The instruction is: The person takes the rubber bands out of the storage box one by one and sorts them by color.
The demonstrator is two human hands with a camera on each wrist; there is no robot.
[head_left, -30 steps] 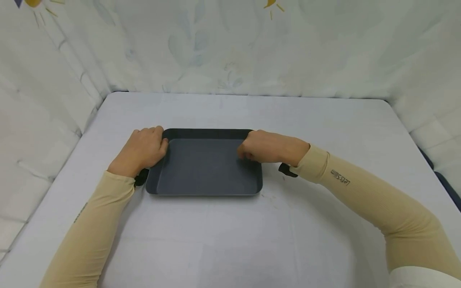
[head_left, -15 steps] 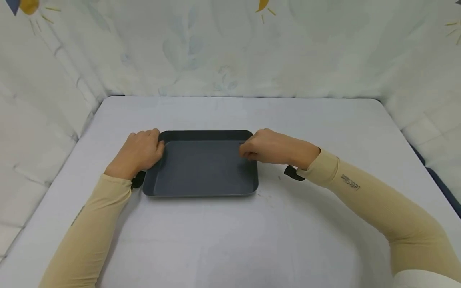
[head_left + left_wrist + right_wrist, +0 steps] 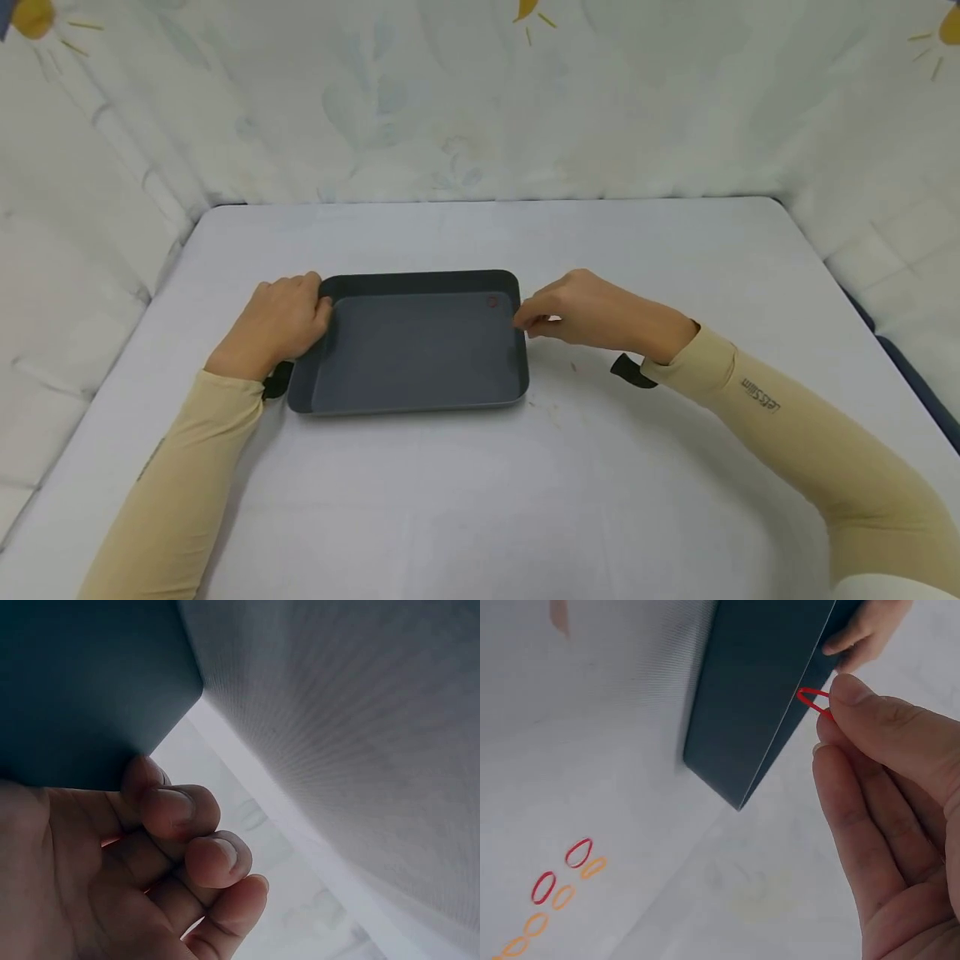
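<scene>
One dark grey tray [image 3: 408, 354] on the bench [image 3: 480, 500], and that's the only tray. One red loop-shaped clip [image 3: 814, 700] sits at its rim. Two hands in view, the left hand [image 3: 279, 321] and the right hand [image 3: 592, 312]. Two beige sleeves [image 3: 795, 433], one per arm.

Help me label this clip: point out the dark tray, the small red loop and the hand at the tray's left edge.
dark tray [image 3: 420, 358], head view, on its flat floor.
small red loop [image 3: 814, 700], right wrist view, on its rounded end at the tray's rim.
left hand [image 3: 279, 323], head view, on the back of the hand.
</scene>
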